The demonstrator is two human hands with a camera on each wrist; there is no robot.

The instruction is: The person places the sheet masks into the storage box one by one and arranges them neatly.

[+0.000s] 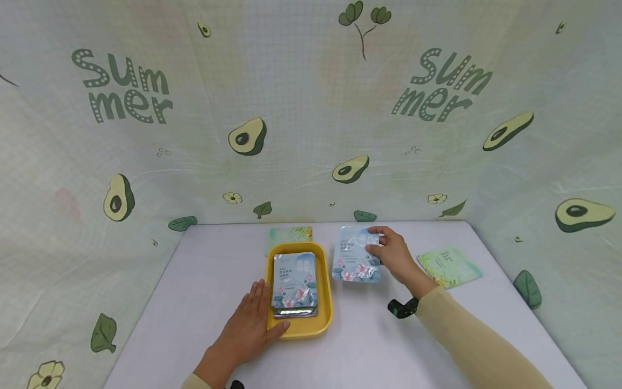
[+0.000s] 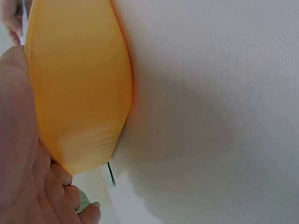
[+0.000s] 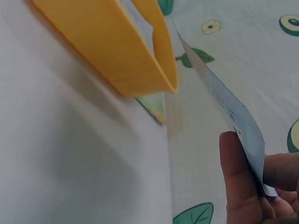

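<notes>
My right hand point(image 1: 396, 256) pinches a light-blue flat sachet point(image 1: 357, 259) with pink flowers by its right edge, thumb in front. In the right wrist view the sachet point(image 3: 233, 112) shows nearly edge-on, raised off the table. My left hand point(image 1: 248, 321) rests against the left side of a yellow tray point(image 1: 326, 308), fingers straight along the wall and thumb at the front rim. The left wrist view shows the palm point(image 2: 18, 140) beside the tray's outer wall point(image 2: 79, 84). Inside the tray lies a small stack of sachets, a light-blue one point(image 1: 295, 281) on top.
A green sachet point(image 1: 291, 234) lies behind the tray, partly hidden by it. Another green sachet point(image 1: 449, 266) sits at the right, beyond my right forearm. The white table point(image 1: 194, 281) ends at a cloth backdrop point(image 1: 301, 178) printed with avocados and leaves.
</notes>
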